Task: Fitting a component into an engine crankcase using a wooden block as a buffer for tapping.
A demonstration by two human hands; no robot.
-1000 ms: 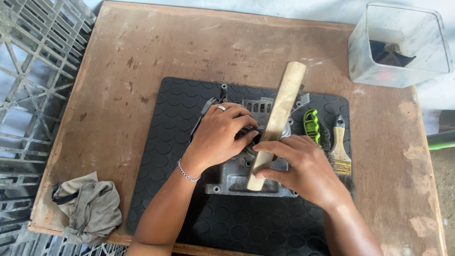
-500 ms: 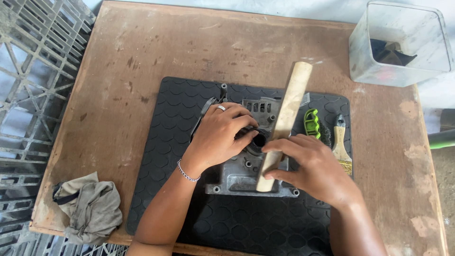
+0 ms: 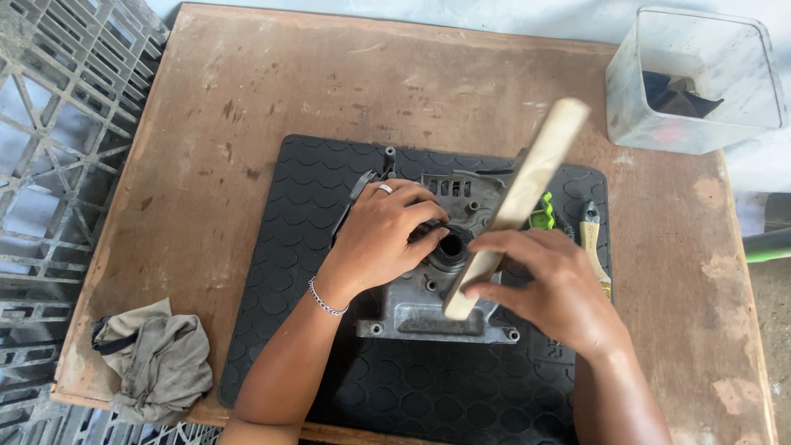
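Our left hand (image 3: 386, 235) rests on the grey metal casing (image 3: 432, 305) in the middle of the black rubber mat (image 3: 288, 272), fingers curled round a dark ring (image 3: 451, 245) seated in it. Our right hand (image 3: 552, 284) grips the wooden stick (image 3: 519, 202) at its lower end. The stick's long axis slants up and away to the right, its near end just beside the ring

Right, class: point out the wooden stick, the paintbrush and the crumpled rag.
wooden stick (image 3: 527, 194), head view, middle of its shaft.
paintbrush (image 3: 590, 227), head view, on its ferrule, right of the stick.
crumpled rag (image 3: 156, 363), head view, centre of the cloth at the table's lower-left corner.
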